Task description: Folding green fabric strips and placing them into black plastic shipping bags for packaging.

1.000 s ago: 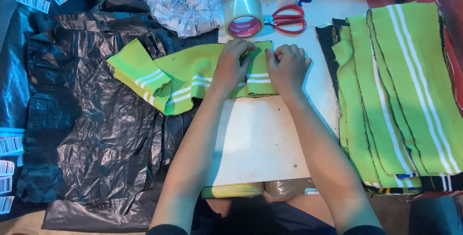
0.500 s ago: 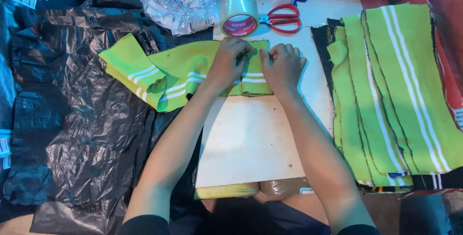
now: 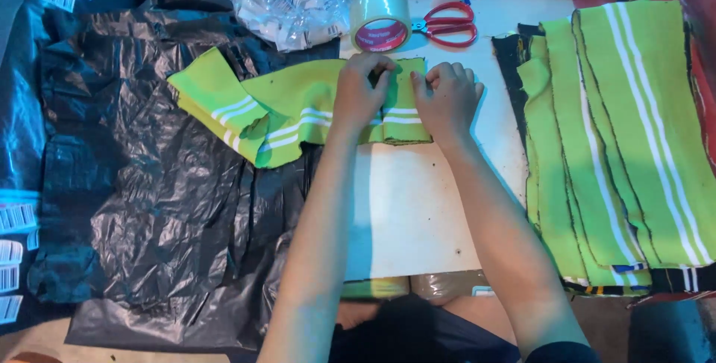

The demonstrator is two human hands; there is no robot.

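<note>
Both hands, left hand and right hand, pinch the folded end of a green striped band on the white surface.

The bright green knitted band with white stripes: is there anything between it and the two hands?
Nothing visible. The left hand and the right hand both rest directly on the bright green knitted band with white stripes. The roll of clear tape and the red-handled scissors lie beyond it, apart.

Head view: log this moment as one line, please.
left hand: on green striped band | right hand: pinching band's folded end | behind: tape roll, red scissors | right: stack of bands
</note>
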